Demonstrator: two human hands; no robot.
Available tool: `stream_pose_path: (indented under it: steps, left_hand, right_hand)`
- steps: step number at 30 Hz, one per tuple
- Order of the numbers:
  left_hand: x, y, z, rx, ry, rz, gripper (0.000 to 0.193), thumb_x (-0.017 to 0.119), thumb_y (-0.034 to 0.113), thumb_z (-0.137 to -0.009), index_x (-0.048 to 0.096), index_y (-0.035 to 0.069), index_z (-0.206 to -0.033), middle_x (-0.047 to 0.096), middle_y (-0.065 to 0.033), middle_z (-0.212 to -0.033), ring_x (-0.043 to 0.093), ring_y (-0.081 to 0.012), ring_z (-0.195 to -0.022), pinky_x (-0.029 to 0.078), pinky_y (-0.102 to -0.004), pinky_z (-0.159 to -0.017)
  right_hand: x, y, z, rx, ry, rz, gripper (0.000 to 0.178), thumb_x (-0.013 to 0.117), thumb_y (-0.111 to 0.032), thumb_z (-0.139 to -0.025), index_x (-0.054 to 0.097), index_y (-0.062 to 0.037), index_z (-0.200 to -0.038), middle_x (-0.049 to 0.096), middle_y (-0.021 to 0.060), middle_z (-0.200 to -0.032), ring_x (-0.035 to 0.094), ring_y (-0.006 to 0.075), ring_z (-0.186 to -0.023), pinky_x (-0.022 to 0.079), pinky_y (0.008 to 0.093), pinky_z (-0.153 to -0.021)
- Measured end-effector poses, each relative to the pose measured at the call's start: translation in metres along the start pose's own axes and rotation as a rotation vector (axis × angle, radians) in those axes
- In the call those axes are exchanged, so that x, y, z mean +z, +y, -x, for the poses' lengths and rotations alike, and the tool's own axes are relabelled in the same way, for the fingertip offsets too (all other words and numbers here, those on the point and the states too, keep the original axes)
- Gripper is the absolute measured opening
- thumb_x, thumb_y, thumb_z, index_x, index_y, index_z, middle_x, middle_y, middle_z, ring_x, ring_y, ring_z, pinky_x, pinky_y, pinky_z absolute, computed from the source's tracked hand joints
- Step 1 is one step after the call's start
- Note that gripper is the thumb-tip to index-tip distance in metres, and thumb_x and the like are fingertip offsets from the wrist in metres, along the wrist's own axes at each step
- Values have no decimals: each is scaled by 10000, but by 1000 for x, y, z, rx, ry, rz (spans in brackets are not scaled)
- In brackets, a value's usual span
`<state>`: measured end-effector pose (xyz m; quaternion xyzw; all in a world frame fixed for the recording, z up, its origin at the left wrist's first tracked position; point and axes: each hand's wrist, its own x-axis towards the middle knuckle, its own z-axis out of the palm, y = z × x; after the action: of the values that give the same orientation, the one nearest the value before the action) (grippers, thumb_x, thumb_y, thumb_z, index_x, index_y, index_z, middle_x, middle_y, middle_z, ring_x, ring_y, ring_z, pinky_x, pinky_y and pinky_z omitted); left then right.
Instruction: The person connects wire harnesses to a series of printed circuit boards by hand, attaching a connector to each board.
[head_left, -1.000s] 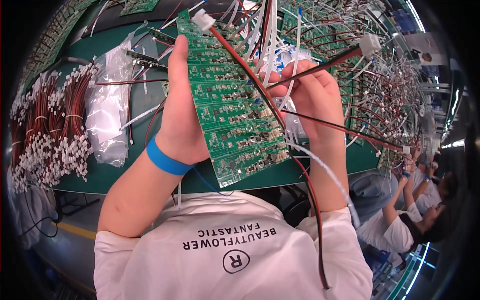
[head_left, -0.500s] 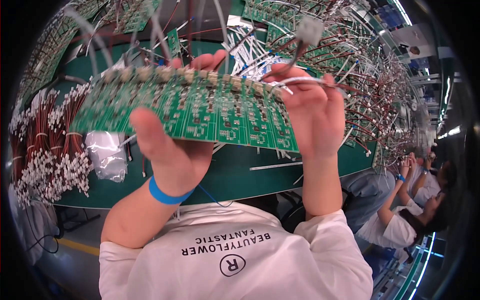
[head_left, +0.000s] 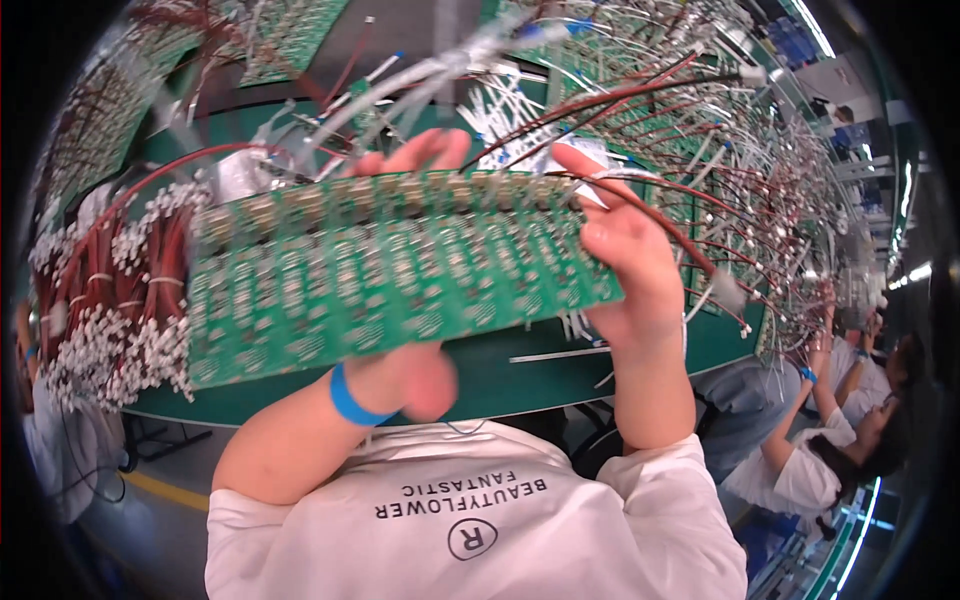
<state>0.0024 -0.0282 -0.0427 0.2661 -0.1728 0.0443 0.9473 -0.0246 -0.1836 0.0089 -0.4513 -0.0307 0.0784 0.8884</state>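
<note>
A long green circuit board panel [head_left: 390,275] is held flat and sideways in front of me, blurred by motion. My left hand [head_left: 410,375] supports it from below, thumb base under the near edge and fingertips showing over the far edge. My right hand [head_left: 625,265] grips the panel's right end, thumb on top. Red and white wires [head_left: 640,100] trail from the panel's far edge over the bench. A blue band [head_left: 350,400] circles my left wrist.
A green bench [head_left: 520,365] lies below the panel. Bundles of red wires with white connectors [head_left: 100,310] are heaped at the left. More green boards [head_left: 290,40] and many wired boards fill the far side. Other seated people [head_left: 840,430] work at the right.
The panel went from upright and lengthwise to lying flat and sideways, then moved closer and lower. My right hand shifted from the wires to the panel's right end.
</note>
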Motion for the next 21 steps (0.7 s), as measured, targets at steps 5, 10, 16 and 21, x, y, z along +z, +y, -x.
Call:
stream_pose_path:
  steps: [5,10,16,21]
  left_hand:
    - [0,12,-5,-360,5,47,639,479,563,-851,387,157,-1336,361,-288,-1343,378,-417,-1259,292,-568,-1043]
    - [-6,29,-15,-864,31,117,871,441,694,-791,264,114,-1416,258,-322,-1398,336,-487,-1260,329,-618,-985]
    - [31,51,-18,-1388,58,790,913,355,702,-835,160,58,-1453,213,-430,-1356,353,-582,-1193,393,-713,-815]
    - [6,40,-19,-1125,-91,508,784,306,629,-898,214,71,-1442,317,-382,-1338,479,-472,-1151,447,-618,-860]
  right_hand:
    - [-20,-11,-9,-60,224,72,482,530,-85,-845,409,77,-1283,565,194,-1180,580,259,-1063,452,355,-930]
    - [-34,-19,-15,-59,131,-59,358,574,-37,-839,535,0,-1193,628,112,-1072,611,205,-975,500,353,-833]
    - [-43,-10,-23,83,100,85,386,620,-70,-827,520,-3,-1193,602,46,-974,578,150,-900,494,374,-829]
    - [-24,1,-21,-499,457,520,476,632,-19,-822,378,38,-1220,574,116,-974,557,140,-853,453,242,-731]
